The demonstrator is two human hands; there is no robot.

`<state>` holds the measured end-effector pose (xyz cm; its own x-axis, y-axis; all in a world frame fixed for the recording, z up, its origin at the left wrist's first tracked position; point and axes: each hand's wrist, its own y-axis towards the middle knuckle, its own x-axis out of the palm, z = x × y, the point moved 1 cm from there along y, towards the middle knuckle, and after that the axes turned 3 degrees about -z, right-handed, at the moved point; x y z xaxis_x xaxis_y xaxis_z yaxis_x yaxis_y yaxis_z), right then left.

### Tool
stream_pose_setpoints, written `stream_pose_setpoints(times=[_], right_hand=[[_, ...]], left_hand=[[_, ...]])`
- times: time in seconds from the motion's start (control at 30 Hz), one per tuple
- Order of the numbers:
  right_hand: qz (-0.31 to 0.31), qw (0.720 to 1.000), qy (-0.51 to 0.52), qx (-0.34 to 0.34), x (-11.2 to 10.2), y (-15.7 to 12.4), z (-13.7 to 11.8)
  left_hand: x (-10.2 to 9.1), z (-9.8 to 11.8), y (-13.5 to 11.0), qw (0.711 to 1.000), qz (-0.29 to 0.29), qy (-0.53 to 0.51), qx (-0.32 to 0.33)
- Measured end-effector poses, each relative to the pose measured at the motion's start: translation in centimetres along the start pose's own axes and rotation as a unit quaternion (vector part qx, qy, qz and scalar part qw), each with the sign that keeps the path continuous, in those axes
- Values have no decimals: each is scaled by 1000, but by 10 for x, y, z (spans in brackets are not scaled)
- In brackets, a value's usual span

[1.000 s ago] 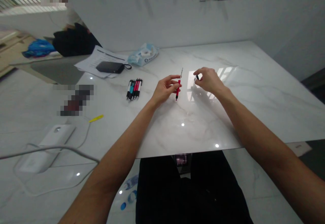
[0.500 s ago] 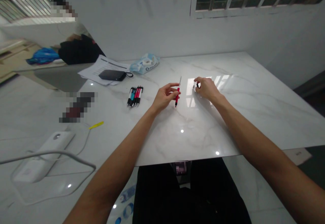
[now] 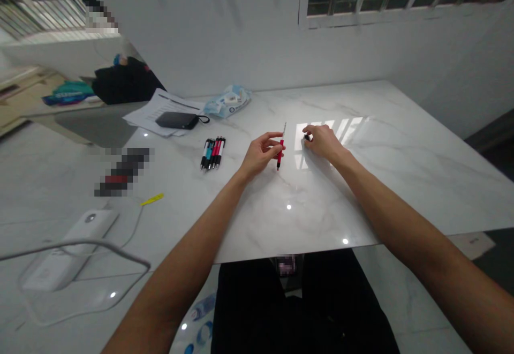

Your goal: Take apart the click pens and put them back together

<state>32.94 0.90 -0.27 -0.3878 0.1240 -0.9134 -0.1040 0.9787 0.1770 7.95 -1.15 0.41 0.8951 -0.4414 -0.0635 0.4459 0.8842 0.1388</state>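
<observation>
My left hand [image 3: 261, 153] is closed on a red pen [image 3: 280, 153] held nearly upright over the white table. Its black end points down, and a thin, pale inner part sticks out at the top. To the right of it, my right hand [image 3: 321, 141] pinches a small black pen part [image 3: 307, 137] between thumb and fingers; fingers hide some of that part. Left of my left hand, several pens [image 3: 213, 153] lie side by side, with teal, red and white barrels and black ends.
A black power bank or phone-like case [image 3: 176, 120] with a loop rests on printed papers [image 3: 140, 113]. Behind the pens lies a light blue wipes pack [image 3: 228, 101]. At left are a white power strip [image 3: 72, 247], a grey cable [image 3: 120, 252] and a yellow tag [image 3: 152, 199].
My right hand has shifted slightly left toward the red pen, with the small black part still in its fingers. My left hand has stayed almost still.
</observation>
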Motion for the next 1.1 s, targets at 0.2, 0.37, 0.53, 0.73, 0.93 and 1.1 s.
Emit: stream_pose_setpoints(times=[0.2,0.37,0.53,0.73,0.93,1.1], right_hand=[[32,955,289,-52,-14,-10,-26],[-43,877,469,-91,-7,-18,-51],[-39,858,510,-33,-1,-18,-53],[37,896,443,-5,-11,-11,-41],[-5,946,313,-86,-6,-24,-58],[-39,953,283,-105,-2,-31,-67]], left_hand=[[1,2,0,1000,13,-26,3],[3,5,-1,999,21,-34,0],[7,6,0,1000,11,-4,-6],[6,8,3,998,57,-14,-25],[-1,15,0,995,96,-3,-4],[-1,13,-1,995,93,19,-20]])
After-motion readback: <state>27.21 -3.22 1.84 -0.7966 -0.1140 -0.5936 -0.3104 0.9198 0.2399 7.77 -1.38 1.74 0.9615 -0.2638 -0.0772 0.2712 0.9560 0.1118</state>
